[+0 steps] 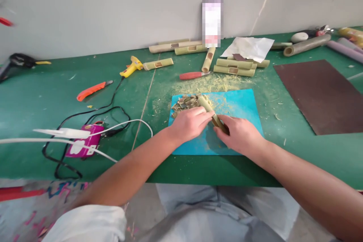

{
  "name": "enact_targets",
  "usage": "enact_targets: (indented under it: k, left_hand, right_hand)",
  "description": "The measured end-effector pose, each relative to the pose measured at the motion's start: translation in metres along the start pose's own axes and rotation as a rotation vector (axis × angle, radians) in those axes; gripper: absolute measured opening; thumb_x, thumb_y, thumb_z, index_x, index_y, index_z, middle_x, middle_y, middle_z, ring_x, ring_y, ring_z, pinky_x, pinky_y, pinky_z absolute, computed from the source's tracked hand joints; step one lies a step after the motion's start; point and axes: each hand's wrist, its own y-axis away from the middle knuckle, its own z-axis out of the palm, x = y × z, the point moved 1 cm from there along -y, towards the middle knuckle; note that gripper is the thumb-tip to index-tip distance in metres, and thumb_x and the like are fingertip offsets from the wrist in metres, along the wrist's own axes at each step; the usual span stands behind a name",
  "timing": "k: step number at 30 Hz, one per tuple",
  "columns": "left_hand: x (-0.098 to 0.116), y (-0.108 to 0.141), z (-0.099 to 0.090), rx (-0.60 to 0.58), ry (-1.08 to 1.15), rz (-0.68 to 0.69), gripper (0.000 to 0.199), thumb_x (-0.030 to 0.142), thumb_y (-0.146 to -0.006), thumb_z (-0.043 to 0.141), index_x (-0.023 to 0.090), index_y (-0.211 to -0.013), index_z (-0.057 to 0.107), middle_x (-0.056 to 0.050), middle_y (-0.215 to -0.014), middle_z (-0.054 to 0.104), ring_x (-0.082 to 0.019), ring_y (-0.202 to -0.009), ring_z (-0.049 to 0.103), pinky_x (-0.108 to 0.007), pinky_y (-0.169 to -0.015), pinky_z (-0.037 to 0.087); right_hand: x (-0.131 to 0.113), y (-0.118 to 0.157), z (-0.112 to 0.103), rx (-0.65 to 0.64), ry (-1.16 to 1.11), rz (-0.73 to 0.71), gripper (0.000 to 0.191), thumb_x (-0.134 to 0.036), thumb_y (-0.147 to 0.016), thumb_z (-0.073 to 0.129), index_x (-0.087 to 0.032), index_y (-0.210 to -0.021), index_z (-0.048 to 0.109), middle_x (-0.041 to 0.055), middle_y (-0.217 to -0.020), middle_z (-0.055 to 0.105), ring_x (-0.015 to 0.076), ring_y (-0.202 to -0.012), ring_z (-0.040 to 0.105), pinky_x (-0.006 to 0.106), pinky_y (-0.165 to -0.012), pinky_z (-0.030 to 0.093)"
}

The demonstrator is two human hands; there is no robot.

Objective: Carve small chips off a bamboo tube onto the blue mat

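The left hand (188, 123) and right hand (241, 132) pinch a pale-green, hollow bamboo tube (203, 102) over a rectangular blue sheet (244, 107). Shaping seems underway; the next move calls for steady support.

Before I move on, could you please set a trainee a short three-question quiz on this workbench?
1. True or false: the left hand and the right hand both touch one bamboo tube.
2. Where does the dark brown sheet lie from the blue sheet: (a) left, (b) right, (c) underneath?
3. Fill in: the gun-shaped tool with the black cord is ____ in colour.

Key: 1 true; 2 b; 3 yellow.
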Motion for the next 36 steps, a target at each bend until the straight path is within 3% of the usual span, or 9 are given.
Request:
enact_targets:
  k: [4,8,12,16,20,25,28,36]
  left_hand:
    - [0.002,0.000,-0.001,0.041,-0.064,-0.066,0.030,0.031,-0.100,0.045,0.017,-0.104,0.071,-0.005,-0.077,0.066,-0.013,-0.070,0.062,-0.023,-0.063,0.047]
    - [0.004,0.001,-0.001,0.008,-0.038,0.036,0.028,0.030,-0.100,0.047,0.018,-0.105,0.072,-0.004,-0.077,0.067,-0.013,-0.070,0.062,-0.022,-0.060,0.046]
    - [0.003,0.003,-0.002,0.068,-0.070,-0.059,0.030,0.030,-0.100,0.046,0.016,-0.105,0.072,-0.004,-0.076,0.066,-0.012,-0.068,0.061,-0.022,-0.061,0.046]
    - [0.001,0.003,-0.002,0.004,-0.022,0.006,0.028,0.030,-0.100,0.047,0.018,-0.107,0.072,-0.003,-0.076,0.066,-0.012,-0.069,0.061,-0.021,-0.061,0.045]
    - [-0.008,0.000,-0.002,0.069,-0.077,-0.127,0.027,0.028,-0.099,0.049,0.016,-0.106,0.072,-0.005,-0.081,0.068,-0.013,-0.071,0.062,-0.023,-0.062,0.046]
    - [-0.011,0.000,-0.001,0.014,-0.012,-0.112,0.027,0.029,-0.099,0.049,0.017,-0.108,0.072,-0.004,-0.080,0.068,-0.012,-0.072,0.062,-0.022,-0.065,0.048]
    - [-0.012,0.000,-0.001,0.048,-0.046,-0.173,0.027,0.028,-0.098,0.050,0.016,-0.109,0.071,-0.005,-0.083,0.069,-0.012,-0.074,0.062,-0.022,-0.064,0.047]
    - [-0.004,0.001,0.000,0.064,-0.067,-0.115,0.028,0.029,-0.099,0.048,0.017,-0.107,0.071,-0.005,-0.082,0.068,-0.012,-0.072,0.062,-0.022,-0.063,0.047]
  right_hand:
    - [0.000,0.000,0.000,0.006,0.000,0.008,0.028,-0.040,-0.090,0.045,-0.021,-0.103,0.063,0.0034,-0.083,0.071,0.0163,-0.066,0.059,0.028,-0.058,0.029]
    - [0.000,-0.001,0.000,-0.007,-0.002,0.005,0.029,-0.039,-0.091,0.046,-0.021,-0.104,0.063,0.0039,-0.084,0.071,0.0162,-0.067,0.059,0.028,-0.058,0.029]
    - [0.001,-0.001,0.001,0.008,0.008,0.013,0.029,-0.041,-0.091,0.045,-0.021,-0.102,0.063,0.0036,-0.084,0.071,0.0159,-0.066,0.059,0.028,-0.057,0.028]
    - [0.001,-0.001,0.000,-0.015,0.003,0.001,0.027,-0.040,-0.091,0.045,-0.021,-0.099,0.062,0.0029,-0.082,0.070,0.0155,-0.065,0.058,0.028,-0.057,0.027]
    - [0.002,-0.001,0.000,-0.001,0.000,0.012,0.029,-0.041,-0.091,0.044,-0.021,-0.103,0.063,0.0035,-0.083,0.071,0.0167,-0.066,0.059,0.029,-0.057,0.028]
    - [0.002,-0.001,0.001,-0.002,-0.002,0.006,0.031,-0.041,-0.090,0.045,-0.022,-0.106,0.064,0.0036,-0.083,0.071,0.0169,-0.066,0.059,0.029,-0.057,0.028]
    - [0.002,0.000,0.001,0.012,-0.002,0.008,0.032,-0.042,-0.091,0.045,-0.022,-0.107,0.064,0.0040,-0.084,0.071,0.0171,-0.067,0.059,0.029,-0.057,0.028]
    - [0.003,-0.001,0.002,0.010,0.007,0.017,0.031,-0.042,-0.090,0.045,-0.022,-0.105,0.063,0.0034,-0.083,0.071,0.0170,-0.066,0.059,0.028,-0.057,0.028]
